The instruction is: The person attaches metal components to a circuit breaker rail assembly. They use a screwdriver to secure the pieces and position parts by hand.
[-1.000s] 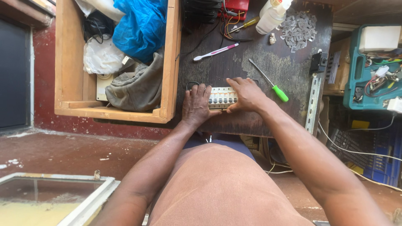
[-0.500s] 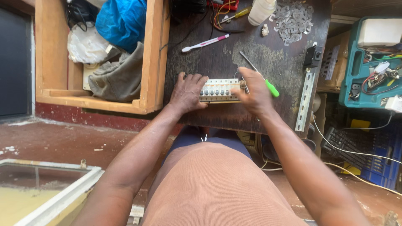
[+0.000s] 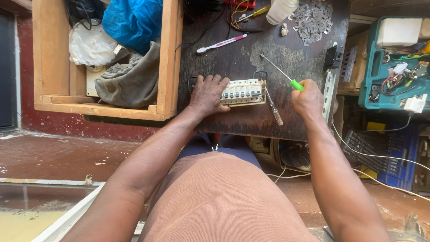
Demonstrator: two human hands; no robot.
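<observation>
Steadying breaker row point(image 3: 242, 92) under flat left hand point(image 3: 207, 95), fingers spread; right hand point(image 3: 308, 99) fingers closed around green-handled screwdriver point(image 3: 281, 73), right of row; best kept pinned on bench point(image 3: 251, 121).

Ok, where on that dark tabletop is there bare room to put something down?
Bare wood lies between the row of white circuit breakers and the pink-and-white toothbrush above, and along the near edge below the left hand. It is crowded at the far edge: pile of grey metal clips, white bottle, wires.
</observation>
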